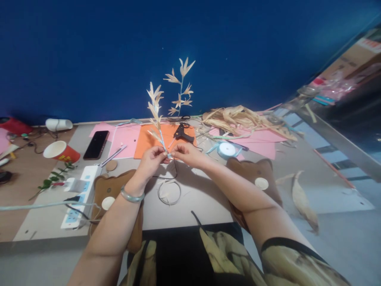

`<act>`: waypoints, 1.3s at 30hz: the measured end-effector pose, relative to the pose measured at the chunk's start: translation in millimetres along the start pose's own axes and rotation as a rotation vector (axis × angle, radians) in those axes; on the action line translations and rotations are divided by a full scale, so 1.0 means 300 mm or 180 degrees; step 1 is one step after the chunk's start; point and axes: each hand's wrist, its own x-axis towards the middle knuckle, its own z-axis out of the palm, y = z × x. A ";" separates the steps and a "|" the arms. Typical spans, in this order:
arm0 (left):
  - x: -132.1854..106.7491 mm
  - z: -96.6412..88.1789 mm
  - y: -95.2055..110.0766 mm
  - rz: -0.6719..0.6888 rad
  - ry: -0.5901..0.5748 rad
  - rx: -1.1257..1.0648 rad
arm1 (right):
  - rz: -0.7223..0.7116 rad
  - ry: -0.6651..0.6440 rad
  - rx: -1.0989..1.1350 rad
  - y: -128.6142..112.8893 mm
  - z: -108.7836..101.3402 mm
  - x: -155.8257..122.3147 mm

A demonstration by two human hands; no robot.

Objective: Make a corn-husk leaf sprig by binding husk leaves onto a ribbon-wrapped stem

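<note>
My left hand (pixel 152 160) and my right hand (pixel 187 153) meet above the table, both pinching the lower end of a thin stem (pixel 162 139) wrapped in light blue tape. The stem rises from my fingers and carries pale dried-husk leaves (pixel 154 101). A second, taller leafy sprig (pixel 181 85) stands just behind it. A jade-coloured bangle (pixel 132 195) sits on my left wrist. Below my hands a small wire ring (pixel 169 193) lies on the table.
A black glue gun (pixel 182 132) rests on orange paper (pixel 149 139). Pink sheets (pixel 125 137), a ribbon spool (pixel 227 149), a pile of dried husks (pixel 241 119), a phone (pixel 96 144), a red paper cup (pixel 61 151), a power strip (pixel 79 194) and brown bear-shaped pads (pixel 256 174) surround them.
</note>
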 end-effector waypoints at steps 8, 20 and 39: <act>0.012 0.006 -0.012 -0.0063 0.0047 0.0109 | -0.0052 -0.0301 -0.0290 0.000 -0.022 0.019; 0.020 -0.002 -0.021 0.0093 0.0275 0.0071 | 0.0406 0.0580 -0.3695 -0.008 -0.138 0.100; 0.009 -0.018 0.021 0.0016 0.0422 -0.0504 | 0.0587 0.0963 -0.2941 0.045 -0.277 0.110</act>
